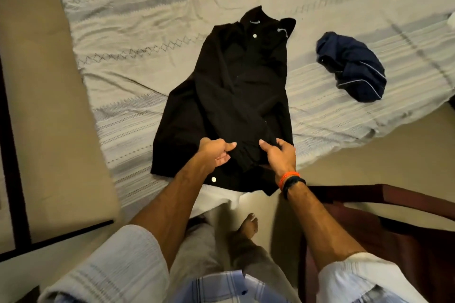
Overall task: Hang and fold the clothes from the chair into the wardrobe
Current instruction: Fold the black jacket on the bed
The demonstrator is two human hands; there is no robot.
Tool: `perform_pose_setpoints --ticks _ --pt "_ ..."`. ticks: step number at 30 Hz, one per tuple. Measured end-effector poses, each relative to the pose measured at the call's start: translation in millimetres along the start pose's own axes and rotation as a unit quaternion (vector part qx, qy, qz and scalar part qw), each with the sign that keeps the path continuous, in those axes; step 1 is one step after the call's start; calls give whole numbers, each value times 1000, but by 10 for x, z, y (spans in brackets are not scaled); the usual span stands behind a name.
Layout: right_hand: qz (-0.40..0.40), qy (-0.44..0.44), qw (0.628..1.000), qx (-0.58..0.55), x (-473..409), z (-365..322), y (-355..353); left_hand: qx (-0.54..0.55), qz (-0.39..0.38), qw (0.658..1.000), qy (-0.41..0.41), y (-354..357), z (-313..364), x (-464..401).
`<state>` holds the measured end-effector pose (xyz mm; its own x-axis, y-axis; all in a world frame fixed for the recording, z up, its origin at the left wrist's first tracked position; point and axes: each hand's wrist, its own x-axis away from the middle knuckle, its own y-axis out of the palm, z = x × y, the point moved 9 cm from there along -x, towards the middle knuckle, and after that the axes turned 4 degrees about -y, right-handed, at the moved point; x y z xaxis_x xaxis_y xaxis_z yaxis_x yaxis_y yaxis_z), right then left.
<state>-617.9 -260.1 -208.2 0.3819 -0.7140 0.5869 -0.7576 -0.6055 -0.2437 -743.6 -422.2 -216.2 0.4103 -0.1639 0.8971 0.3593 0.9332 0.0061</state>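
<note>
A black long-sleeved button shirt (236,86) lies spread in the centre of the frame on a pale striped woven bedsheet (138,17), collar toward the top. At its lower edge, the left hand (216,152) pinches a fold of the black cloth between thumb and curled fingers, and the right hand (279,155) pinches the same fold just beside it. A crumpled navy garment with light piping (352,66) rests at the right. A dark reddish wooden chair (394,236) stands at the lower right.
</note>
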Motion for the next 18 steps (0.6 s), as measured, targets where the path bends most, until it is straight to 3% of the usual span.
perform_pose_setpoints --ticks 8,11,14,16,18 --pt "-12 46 999 27 -441 618 -208 -35 6 998 -60 238 -634 -512" --pt "6 -1 999 46 -479 612 -280 -69 -3 997 -41 244 -696 -571" --pt "37 -56 998 15 -603 704 -390 9 -46 999 -15 379 -856 -754" --pt "47 5 998 33 -682 937 -441 -11 -24 1000 -17 378 -1018 -850" --pt "2 109 987 115 -728 1234 -416 -91 28 994 -44 329 -1212 -945"
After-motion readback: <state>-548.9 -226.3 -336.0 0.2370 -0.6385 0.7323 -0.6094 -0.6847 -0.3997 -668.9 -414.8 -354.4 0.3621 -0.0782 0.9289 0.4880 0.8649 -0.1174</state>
